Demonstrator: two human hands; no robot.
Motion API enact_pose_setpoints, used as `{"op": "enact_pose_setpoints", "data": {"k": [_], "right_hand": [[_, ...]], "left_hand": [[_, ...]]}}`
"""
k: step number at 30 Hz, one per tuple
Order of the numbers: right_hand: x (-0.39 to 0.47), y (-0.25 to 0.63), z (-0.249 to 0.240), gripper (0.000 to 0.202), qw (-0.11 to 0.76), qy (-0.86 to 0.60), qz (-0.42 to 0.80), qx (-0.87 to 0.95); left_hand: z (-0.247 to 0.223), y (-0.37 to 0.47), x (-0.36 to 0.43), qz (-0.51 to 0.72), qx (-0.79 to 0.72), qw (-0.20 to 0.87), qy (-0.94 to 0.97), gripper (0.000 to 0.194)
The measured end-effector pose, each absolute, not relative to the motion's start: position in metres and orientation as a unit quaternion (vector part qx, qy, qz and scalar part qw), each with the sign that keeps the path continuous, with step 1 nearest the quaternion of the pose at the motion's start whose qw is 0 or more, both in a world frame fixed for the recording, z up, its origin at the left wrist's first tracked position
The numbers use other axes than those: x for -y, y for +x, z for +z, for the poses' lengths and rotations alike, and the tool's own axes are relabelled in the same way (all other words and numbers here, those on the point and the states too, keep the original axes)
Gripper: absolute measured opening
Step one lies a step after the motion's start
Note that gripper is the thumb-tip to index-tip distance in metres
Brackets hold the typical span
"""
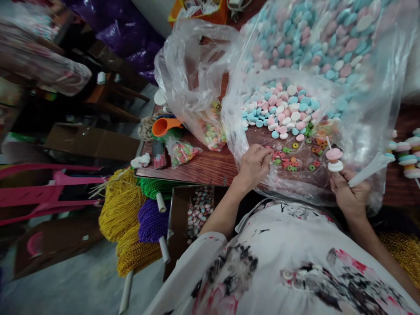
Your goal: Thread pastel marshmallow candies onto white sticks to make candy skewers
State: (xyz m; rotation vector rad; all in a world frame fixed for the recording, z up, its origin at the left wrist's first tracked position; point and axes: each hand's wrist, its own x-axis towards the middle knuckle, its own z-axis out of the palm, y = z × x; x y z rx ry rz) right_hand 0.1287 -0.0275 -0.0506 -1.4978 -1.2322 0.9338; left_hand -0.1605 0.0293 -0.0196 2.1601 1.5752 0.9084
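Observation:
My right hand [350, 191] is closed around a thin upright stick [328, 142]. On the stick sit a pink disc [334, 153] and a white disc [335, 166]. A long white tapered piece [369, 169] also sticks out from that hand, pointing up to the right; its kind is unclear. Thumb and fingers pinched together, my left hand [253, 165] is at the edge of small red rings [278, 154]. Whatever is between its fingertips is too small to make out. Loose pink, white and blue discs [284, 109] lie beyond both hands on clear plastic.
A large clear bag [315, 39] of pastel discs fills the back. An orange scoop [164, 127] and a small bag of rings [182, 153] lie left on the wooden table [197, 168]. Cord bundles [121, 205] and a cardboard box [179, 214] stand below its edge.

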Motion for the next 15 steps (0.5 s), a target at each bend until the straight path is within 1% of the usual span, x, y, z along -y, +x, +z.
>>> {"op": "enact_pose_setpoints", "data": {"k": [2,3,5,7,9,12,15], "right_hand": [[0.027,0.129,-0.052,0.029,0.487,-0.604,0.395,0.492],[0.027,0.129,-0.052,0.028,0.492,-0.602,0.399,0.485],[0.027,0.129,-0.053,0.028,0.491,-0.605,0.397,0.485],[0.027,0.129,-0.054,0.027,0.492,-0.607,0.392,0.485],[0.028,0.129,-0.054,0.027,0.491,-0.606,0.389,0.491],[0.028,0.129,-0.051,0.033,0.487,-0.605,0.382,0.500],[0.028,0.129,-0.049,0.032,0.484,-0.608,0.384,0.499]], "left_hand": [[-0.018,-0.154,-0.027,0.342,-0.510,0.207,0.762,0.015],[-0.016,-0.147,-0.026,0.328,-0.490,0.224,0.776,0.015],[-0.013,-0.131,-0.023,0.257,-0.466,0.229,0.815,0.017],[-0.012,-0.116,-0.021,0.173,-0.467,0.204,0.843,0.022],[-0.014,-0.109,-0.021,0.145,-0.477,0.194,0.845,0.024],[-0.019,-0.117,-0.024,0.221,-0.482,0.223,0.818,0.016],[-0.017,-0.144,-0.029,0.371,-0.514,0.270,0.725,0.010]]}}
